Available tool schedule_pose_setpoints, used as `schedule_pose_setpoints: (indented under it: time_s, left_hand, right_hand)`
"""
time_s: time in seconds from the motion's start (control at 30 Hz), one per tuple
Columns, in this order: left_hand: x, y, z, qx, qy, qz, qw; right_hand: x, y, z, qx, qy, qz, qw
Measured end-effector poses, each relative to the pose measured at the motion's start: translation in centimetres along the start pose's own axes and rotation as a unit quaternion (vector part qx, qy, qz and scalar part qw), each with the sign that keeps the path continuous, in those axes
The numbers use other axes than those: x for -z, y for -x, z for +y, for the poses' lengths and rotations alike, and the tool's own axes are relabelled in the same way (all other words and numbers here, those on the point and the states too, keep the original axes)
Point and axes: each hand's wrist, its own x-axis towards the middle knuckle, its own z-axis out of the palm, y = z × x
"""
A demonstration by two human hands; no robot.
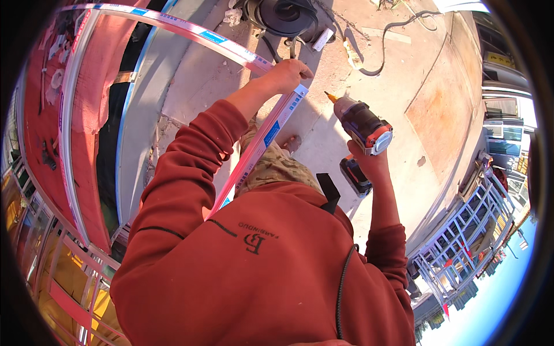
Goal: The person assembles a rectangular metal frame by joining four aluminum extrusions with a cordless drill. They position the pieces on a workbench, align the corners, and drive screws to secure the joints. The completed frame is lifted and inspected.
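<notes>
My right hand (371, 162) is wrapped round the handle of a cordless drill (362, 122), held to the right of the frame corner. A yellowish pointed bit (330, 97) sticks out of its nose, apart from the frame and aimed up and left. My left hand (288, 76) closes over the corner of a long window or door frame (251, 157) made of profiles with white, pink and blue protective film. One bar runs from that corner down to my body, another away to the far left. My left fingertips are partly hidden.
On the left stands a workbench with a red cover (107, 75), with loose hardware (49, 155) on it. A black coil or reel (284, 17) and a dark cable (374, 73) lie on the concrete ahead. White metal grilles (461, 230) stand at the right.
</notes>
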Motion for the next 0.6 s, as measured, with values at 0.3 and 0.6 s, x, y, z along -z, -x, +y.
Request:
schedule_pose_setpoints:
  time_s: [0.3,0.6]
  left_hand:
    - [-2.8,1.9,4.0,0.152,0.711,0.183,0.662]
    - [-6.3,4.2,8.1,0.14,0.777,0.155,0.594]
  right_hand:
    - [-2.2,3.6,2.6,-0.154,-0.192,0.004,0.969]
    - [-1.5,4.7,4.2,-0.105,-0.202,0.016,0.974]
